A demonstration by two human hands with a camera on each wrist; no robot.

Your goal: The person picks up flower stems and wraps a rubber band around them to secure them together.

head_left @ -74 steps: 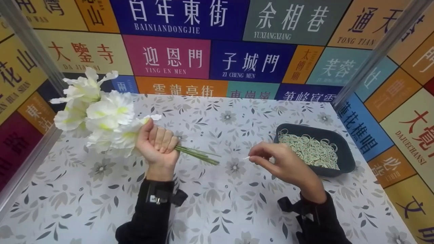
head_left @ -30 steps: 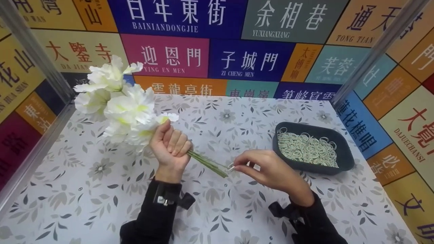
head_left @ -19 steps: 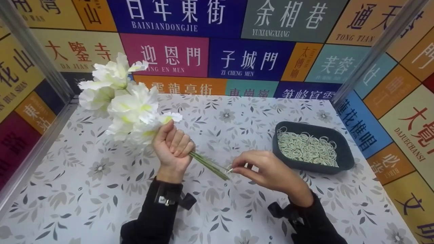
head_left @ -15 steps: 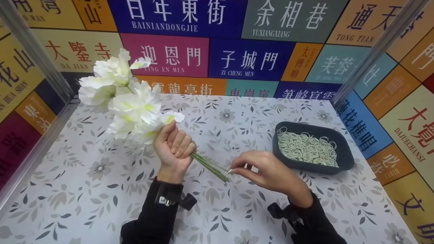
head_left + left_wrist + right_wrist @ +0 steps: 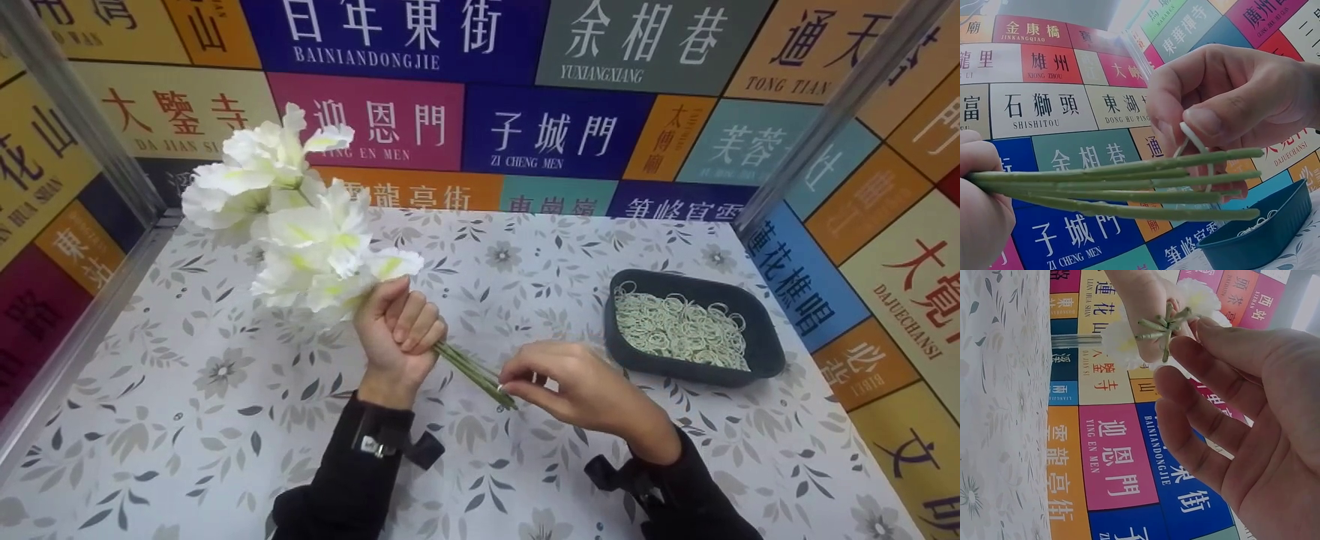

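Just left of the dark tray point(image 5: 766, 341), over the patterned surface point(image 5: 187, 457), the right hand point(image 5: 581, 384) pinches a pale band point(image 5: 1199, 143) in its grip, near the tips of green stems point(image 5: 469, 367). Farther left of the tray, the left hand point(image 5: 400, 334) has its grip wrapped round those stems, their white flowers point(image 5: 319, 232) beyond; a lettered wall point(image 5: 555, 135) rises behind the tray.

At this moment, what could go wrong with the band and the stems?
The stems fan apart at their ends, so the band pinched by the right hand might miss one. It sits near those ends, so it could slip away. If the left hand loosens its grip, the white flowers might shift.
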